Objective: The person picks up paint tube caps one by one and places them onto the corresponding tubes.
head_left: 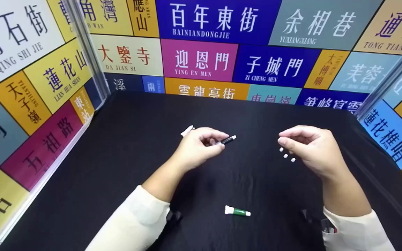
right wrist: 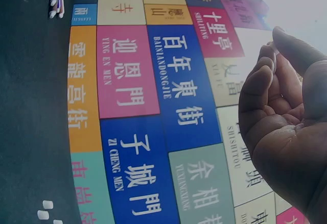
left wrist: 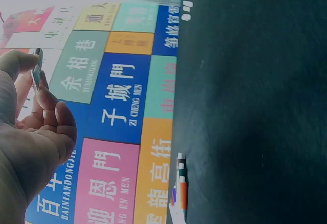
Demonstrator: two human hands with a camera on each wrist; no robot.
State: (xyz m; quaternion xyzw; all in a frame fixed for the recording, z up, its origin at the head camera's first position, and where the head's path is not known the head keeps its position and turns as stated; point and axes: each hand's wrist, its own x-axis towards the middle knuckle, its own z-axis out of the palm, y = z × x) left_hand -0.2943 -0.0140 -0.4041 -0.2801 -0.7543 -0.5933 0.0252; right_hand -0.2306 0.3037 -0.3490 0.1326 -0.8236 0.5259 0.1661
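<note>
In the head view my left hand pinches a small black paint tube between thumb and fingers, its white tip pointing right. My right hand is raised to the right, apart from the tube. A small white cap shows between its thumb and fingertip in the right wrist view. Under that hand, several like it lie on the cloth, such as one white cap. Nearer the body lies a green paint tube with white ends.
Behind the left hand, more tubes lie together, mostly hidden in the head view; the left wrist view shows an orange tube among them. A black cloth covers the table. Panels with coloured signs stand around its back and sides.
</note>
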